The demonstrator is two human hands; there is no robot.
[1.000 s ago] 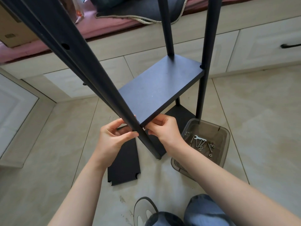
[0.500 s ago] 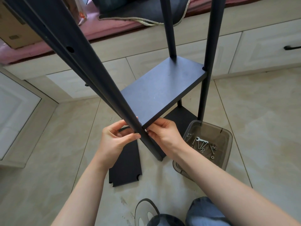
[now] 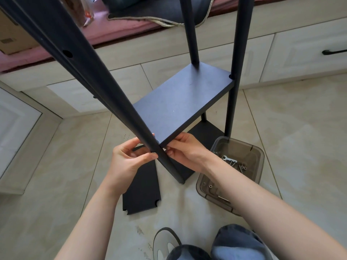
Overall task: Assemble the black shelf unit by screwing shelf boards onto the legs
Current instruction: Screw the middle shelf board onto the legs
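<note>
The black shelf unit stands on the floor with a shelf board (image 3: 185,104) mounted between its legs. The near leg (image 3: 105,91) runs diagonally from top left down to its foot near the centre. My left hand (image 3: 129,160) pinches a small silver screw (image 3: 155,152) against this leg at the board's near corner. My right hand (image 3: 185,152) grips that corner of the board from the right, fingers curled under its edge. Two far legs (image 3: 236,53) hold the board's back end. A lower board (image 3: 204,132) lies beneath.
A loose black board (image 3: 142,190) with notched corners lies on the tiled floor under my left hand. A smoky plastic box (image 3: 257,152) with a small wrench and several screws stands at the right. White cabinets line the back. My shoe and knee are at the bottom edge.
Both hands have stayed at the board's near corner, and the left fingers have shifted slightly on the leg. The camera has moved a little.
</note>
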